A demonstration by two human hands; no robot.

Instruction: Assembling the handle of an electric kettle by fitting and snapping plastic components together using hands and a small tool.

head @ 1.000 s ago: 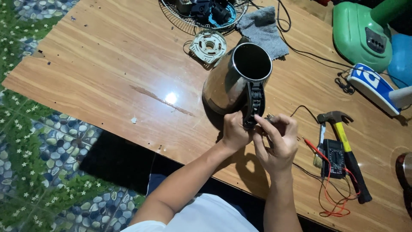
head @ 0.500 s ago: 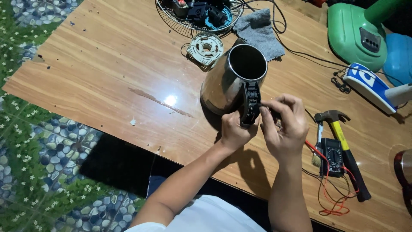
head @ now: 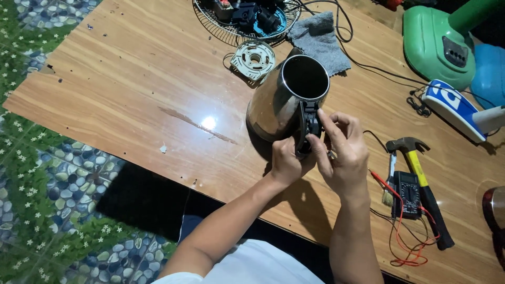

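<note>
A stainless steel electric kettle [head: 279,100] without a lid stands on the wooden table [head: 131,89], its black handle [head: 307,123] turned toward me. My left hand [head: 286,163] grips the lower part of the handle. My right hand [head: 342,152] is closed around the upper part of the handle, fingertips pressing on its top. Whether the right hand also holds a small tool I cannot tell.
A round plastic kettle base part [head: 254,58] and a grey cloth [head: 318,39] lie behind the kettle. A wire fan grille with parts [head: 244,16] sits at the back. A hammer [head: 418,179], brush, multimeter [head: 407,194] with red leads, green fan base [head: 436,42] and cables lie to the right.
My right hand has moved up from the lower handle to its top. The kettle has shifted slightly with the hands; the left hand keeps its grip.
</note>
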